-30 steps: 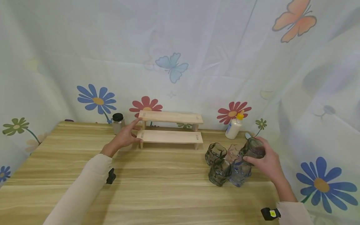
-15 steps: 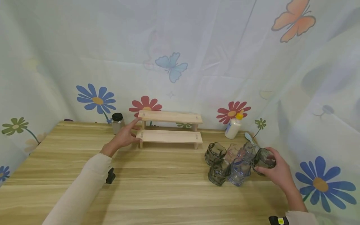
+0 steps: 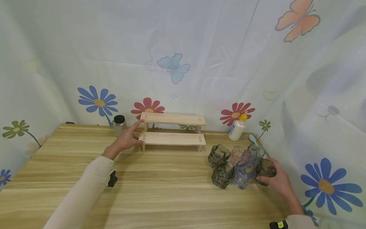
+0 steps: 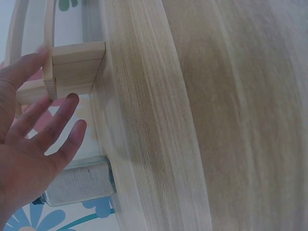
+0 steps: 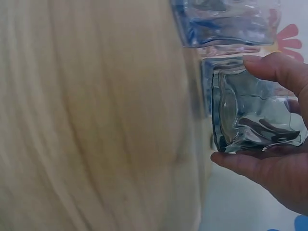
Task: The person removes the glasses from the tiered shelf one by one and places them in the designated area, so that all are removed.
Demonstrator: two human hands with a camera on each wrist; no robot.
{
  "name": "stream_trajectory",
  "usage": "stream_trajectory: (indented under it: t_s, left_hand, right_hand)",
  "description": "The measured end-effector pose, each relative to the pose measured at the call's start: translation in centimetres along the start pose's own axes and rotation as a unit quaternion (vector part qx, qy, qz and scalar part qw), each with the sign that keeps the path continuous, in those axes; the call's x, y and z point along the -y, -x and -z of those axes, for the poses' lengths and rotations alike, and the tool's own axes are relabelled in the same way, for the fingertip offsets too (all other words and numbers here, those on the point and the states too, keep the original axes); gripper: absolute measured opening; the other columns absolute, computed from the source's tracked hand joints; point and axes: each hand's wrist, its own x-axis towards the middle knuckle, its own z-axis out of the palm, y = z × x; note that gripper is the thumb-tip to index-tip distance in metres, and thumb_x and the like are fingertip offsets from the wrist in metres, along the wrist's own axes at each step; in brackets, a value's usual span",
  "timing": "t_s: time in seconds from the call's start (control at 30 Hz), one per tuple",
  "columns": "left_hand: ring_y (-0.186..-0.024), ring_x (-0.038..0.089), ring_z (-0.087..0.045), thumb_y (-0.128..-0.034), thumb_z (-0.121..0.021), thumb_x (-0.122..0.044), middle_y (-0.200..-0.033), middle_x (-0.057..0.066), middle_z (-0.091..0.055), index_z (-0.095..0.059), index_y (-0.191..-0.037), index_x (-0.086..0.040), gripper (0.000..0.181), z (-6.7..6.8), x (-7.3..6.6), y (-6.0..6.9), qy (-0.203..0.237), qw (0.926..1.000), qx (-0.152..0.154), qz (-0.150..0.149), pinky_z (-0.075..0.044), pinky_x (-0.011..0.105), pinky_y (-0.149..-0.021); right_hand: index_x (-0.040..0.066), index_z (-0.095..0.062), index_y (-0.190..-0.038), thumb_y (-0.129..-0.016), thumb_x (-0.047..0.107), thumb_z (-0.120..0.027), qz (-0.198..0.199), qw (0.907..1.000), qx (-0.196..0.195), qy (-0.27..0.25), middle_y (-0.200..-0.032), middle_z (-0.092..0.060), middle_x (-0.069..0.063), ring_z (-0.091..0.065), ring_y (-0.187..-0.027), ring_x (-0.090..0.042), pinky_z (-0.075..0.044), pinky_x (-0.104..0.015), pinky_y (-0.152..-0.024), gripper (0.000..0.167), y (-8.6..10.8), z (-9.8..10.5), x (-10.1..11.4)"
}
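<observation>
My left hand rests at the left end of a two-tier wooden shelf, its thumb and a finger touching it and the other fingers spread. In the left wrist view, the hand lies beside the end of the shelf board. With thumb and fingers, my right hand grips a dark grey glass tumbler at the right of a cluster of tumblers. The right wrist view shows this tumbler between thumb and fingers; whether its base touches the table cannot be told.
Dark tumblers, a bluish tumbler and a pinkish one stand close together. Behind them are a white glue bottle with a yellow cap and a pale spoon. A black-lidded jar stands left of the shelf.
My right hand has carried the dark tumbler from above the cluster's back right to its right side and lowered it. The left hand and the shelf have stayed in place.
</observation>
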Motion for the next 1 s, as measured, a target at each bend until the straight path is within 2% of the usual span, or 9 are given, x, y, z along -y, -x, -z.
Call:
stream_trajectory:
  t_s: [0.13,0.3,0.53,0.8,0.87,1.0]
  left_hand:
    - [-0.094,0.042,-0.071,-0.083,-0.081,-0.01,-0.137,0.032,-0.055,-0.018,-0.16,-0.019,0.1,0.1,0.0,0.0,0.002,1.0,-0.001,-0.007,-0.054,0.056,-0.088]
    - [-0.094,0.042,-0.07,-0.0834,-0.081,-0.011,-0.137,0.033,-0.055,-0.017,-0.161,-0.019,0.1,0.4,0.0,0.2,0.002,1.0,-0.002,-0.008,-0.054,0.056,-0.087]
    - [-0.092,0.041,-0.071,-0.0839,-0.081,-0.011,-0.136,0.034,-0.055,-0.016,-0.161,-0.018,0.101,0.3,0.1,0.2,-0.002,0.9998,0.001,-0.019,-0.054,0.055,-0.086]
    - [-0.092,0.04,-0.071,-0.0841,-0.081,-0.012,-0.137,0.032,-0.056,-0.018,-0.161,-0.019,0.1,0.1,0.0,0.1,-0.007,0.9999,0.0,-0.014,-0.055,0.055,-0.086]
    - [-0.092,0.04,-0.071,-0.0839,-0.081,-0.012,-0.136,0.032,-0.056,-0.018,-0.161,-0.019,0.1,0.1,0.0,0.1,-0.005,0.9999,0.0,-0.015,-0.055,0.055,-0.085]
    - [-0.092,0.041,-0.071,-0.0838,-0.081,-0.012,-0.136,0.032,-0.056,-0.017,-0.161,-0.018,0.1,0.1,-0.1,0.1,-0.004,0.9999,0.002,-0.013,-0.055,0.055,-0.085]
  right_hand:
    - [-0.002,-0.031,-0.15,-0.076,0.014,-0.086,0.011,0.9999,-0.006,-0.011,-0.128,-0.052,-0.041,-0.055,-0.115,-0.055,-0.049,-0.06,-0.087,0.093,-0.2,-0.9,-0.7]
    - [-0.003,-0.03,-0.15,-0.075,0.013,-0.087,0.014,0.9998,-0.001,-0.015,-0.127,-0.052,-0.04,-0.055,-0.114,-0.054,-0.048,-0.06,-0.089,0.095,-0.5,-1.5,-0.7]
    - [-0.002,-0.032,-0.148,-0.074,0.012,-0.086,0.008,0.9999,0.004,-0.011,-0.127,-0.053,-0.039,-0.055,-0.114,-0.053,-0.047,-0.06,-0.088,0.093,-0.5,-1.8,-0.5]
    - [-0.003,-0.024,-0.15,-0.077,0.011,-0.084,0.006,0.9995,0.024,-0.021,-0.133,-0.047,-0.042,-0.048,-0.121,-0.057,-0.044,-0.065,-0.091,0.096,-0.5,-1.8,-0.6]
    - [-0.003,-0.021,-0.152,-0.077,0.009,-0.084,0.007,0.9991,0.028,-0.03,-0.136,-0.043,-0.043,-0.044,-0.124,-0.058,-0.042,-0.067,-0.094,0.099,-0.5,-1.8,-0.6]
    - [-0.003,-0.011,-0.156,-0.074,0.006,-0.085,0.01,0.9982,0.05,-0.033,-0.15,-0.026,-0.044,-0.028,-0.135,-0.063,-0.032,-0.073,-0.101,0.111,-0.2,-1.2,-0.5]
